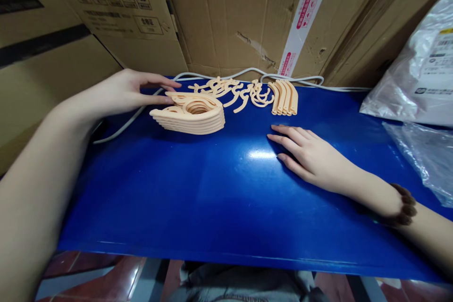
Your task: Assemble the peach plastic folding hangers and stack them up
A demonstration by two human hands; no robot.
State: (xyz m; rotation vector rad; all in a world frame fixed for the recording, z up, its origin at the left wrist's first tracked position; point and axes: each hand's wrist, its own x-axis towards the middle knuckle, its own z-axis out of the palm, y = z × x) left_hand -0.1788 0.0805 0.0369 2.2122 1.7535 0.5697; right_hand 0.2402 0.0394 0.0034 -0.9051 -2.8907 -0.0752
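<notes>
On the blue table [198,188] stands a neat stack of peach plastic pieces [198,120], curved, with an oval opening. My left hand [141,89] is at the stack's upper left, its fingers apart and the fingertips at the stack's edge. Loose peach hooks [242,96] lie in a loose row right of the stack. Beyond them several curved peach bars [285,97] sit side by side. Palm down, my right hand [304,153] rests on the table below the bars, fingers spread, holding nothing.
Cardboard boxes [226,19] stand along the back and the left [106,14]. A grey-white cable [247,71] runs along the table's back edge and curls down at the left. Clear plastic bags [417,71] with labels lie at the right.
</notes>
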